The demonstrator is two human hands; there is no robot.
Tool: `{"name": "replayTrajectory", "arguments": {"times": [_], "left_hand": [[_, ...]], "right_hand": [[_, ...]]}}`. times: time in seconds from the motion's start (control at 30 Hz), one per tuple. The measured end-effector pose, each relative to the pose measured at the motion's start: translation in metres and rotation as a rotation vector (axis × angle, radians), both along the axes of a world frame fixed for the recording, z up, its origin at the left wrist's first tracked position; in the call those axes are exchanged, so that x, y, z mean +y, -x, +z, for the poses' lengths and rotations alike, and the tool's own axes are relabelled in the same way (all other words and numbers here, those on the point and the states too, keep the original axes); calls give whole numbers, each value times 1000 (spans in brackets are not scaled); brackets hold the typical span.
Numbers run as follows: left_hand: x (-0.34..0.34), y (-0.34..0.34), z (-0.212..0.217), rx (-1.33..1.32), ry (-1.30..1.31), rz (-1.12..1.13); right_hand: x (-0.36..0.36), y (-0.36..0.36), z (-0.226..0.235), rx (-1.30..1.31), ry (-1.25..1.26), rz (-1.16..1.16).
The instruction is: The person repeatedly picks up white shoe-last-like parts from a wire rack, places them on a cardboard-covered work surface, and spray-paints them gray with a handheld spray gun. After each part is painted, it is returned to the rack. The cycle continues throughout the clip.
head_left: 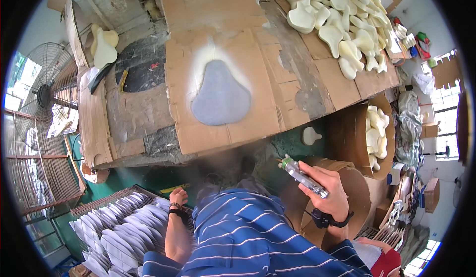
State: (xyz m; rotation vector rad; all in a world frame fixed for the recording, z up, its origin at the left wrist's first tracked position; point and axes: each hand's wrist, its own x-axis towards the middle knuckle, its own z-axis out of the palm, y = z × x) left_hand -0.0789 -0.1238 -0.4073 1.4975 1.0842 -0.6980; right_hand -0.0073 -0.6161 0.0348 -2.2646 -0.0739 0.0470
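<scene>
I've got my right grip (325,188) around the spray gun (305,179), with the gray pad (220,98) far-left of it on the table's (134,113) cardboard (263,106), narrow end far, my left grip (178,196) empty and loosely curled.

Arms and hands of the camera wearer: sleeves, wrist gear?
Ungloved left hand and right hand, forearms bare. Short blue sleeves with thin white stripes. Left wrist: narrow dark bands. Right wrist: boxy black device on dark strap.
</scene>
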Motion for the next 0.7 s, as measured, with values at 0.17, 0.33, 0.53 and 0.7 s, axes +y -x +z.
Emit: {"name": "replayTrajectory", "arguments": {"times": [0.17, 0.33, 0.53, 0.7], "left_hand": [[-11, -3, 6, -3, -9, -9], [-16, 3, 4, 10, 4, -17], [-6, 24, -23, 28, 15, -60], [-11, 12, -14, 51, 24, -34]], "right_hand": [[6, -6, 4, -74, -51, -99], [-1, 11, 12, 38, -5, -13], [-1, 9, 13, -35, -36, -87], [-6, 22, 9, -114, -39, -140]]}}
